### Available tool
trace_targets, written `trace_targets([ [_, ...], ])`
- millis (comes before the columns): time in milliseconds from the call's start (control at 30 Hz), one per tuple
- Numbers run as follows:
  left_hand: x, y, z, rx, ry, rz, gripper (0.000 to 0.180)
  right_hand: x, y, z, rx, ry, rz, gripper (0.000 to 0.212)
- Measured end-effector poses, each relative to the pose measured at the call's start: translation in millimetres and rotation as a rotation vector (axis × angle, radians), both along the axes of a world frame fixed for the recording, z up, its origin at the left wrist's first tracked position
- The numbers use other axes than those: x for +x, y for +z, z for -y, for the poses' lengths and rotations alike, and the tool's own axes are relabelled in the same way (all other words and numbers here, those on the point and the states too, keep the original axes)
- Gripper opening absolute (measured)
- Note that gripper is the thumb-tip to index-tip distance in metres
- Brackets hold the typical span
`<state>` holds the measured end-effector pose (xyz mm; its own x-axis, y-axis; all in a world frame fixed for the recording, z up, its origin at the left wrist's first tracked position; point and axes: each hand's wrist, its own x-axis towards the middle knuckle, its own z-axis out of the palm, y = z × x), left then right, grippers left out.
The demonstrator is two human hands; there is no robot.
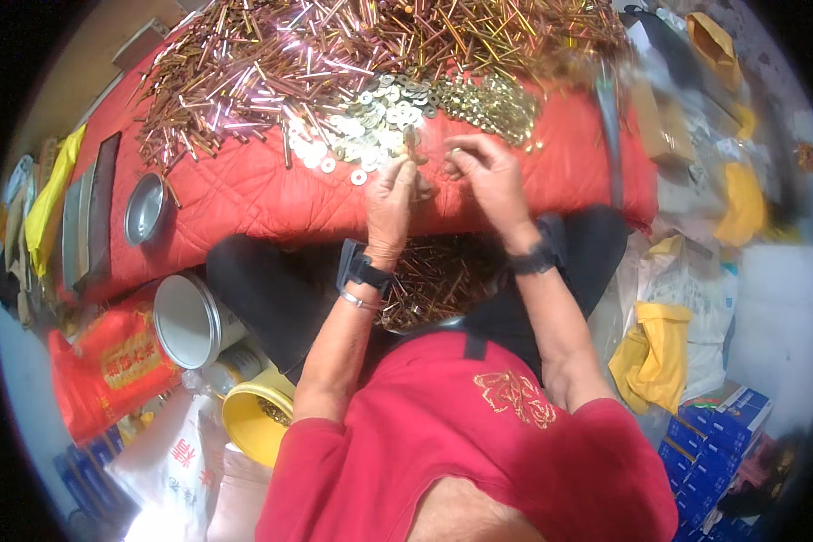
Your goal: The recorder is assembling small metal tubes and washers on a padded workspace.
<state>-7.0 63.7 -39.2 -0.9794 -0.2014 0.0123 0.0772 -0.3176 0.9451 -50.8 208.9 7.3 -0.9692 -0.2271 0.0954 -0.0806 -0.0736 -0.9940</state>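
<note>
My left hand [395, 200] is closed in a pinch over the red quilted cover [271, 203], holding what looks like a copper-coloured bolt [411, 141] with its end sticking up. Just to the right, my right hand [490, 176] has its thumb and fingers drawn together; whatever they hold is too small to make out. Beyond my left hand lies a scatter of flat silvery washers [384, 122]. Small gold-coloured nuts [497, 108] are heaped past my right hand. A wide pile of long copper-coloured bolts [271, 68] covers the far side.
At the left edge stands a metal bowl [145, 210]. Below it are a white bucket [182, 321] and a yellow bucket [253, 425]. More bolts [447, 275] lie between my legs. Blue boxes [709, 452] and a yellow bag [655, 352] sit at the right.
</note>
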Motion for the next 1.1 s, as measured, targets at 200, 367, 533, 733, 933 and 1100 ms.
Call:
trace_targets([
  [200,40,40,8,0.186,-0.293,0.291,0.027,8,15,-18,0.046,0.128,-0.080,0.008],
  [367,55,38,10,0.193,-0.317,0.295,0.026,23,19,-18,0.078,0.190,-0.156,0.008],
  [533,53,41,20,0.399,-0.466,0.384,0.023,20,25,-25,0.125,0.274,-0.372,0.010],
  [733,52,44,18,-0.152,-0.240,0.145,0.017,17,36,-27,0.565,0.361,-0.420,0.007],
  [933,49,49,28,-0.033,-0.387,0.270,0.014,28,39,-33,0.550,0.342,-0.303,0.018],
  [1100,47,36,19,-0.731,-0.062,-0.274,0.012,23,26,-31,0.672,0.329,-0.161,0.024],
])
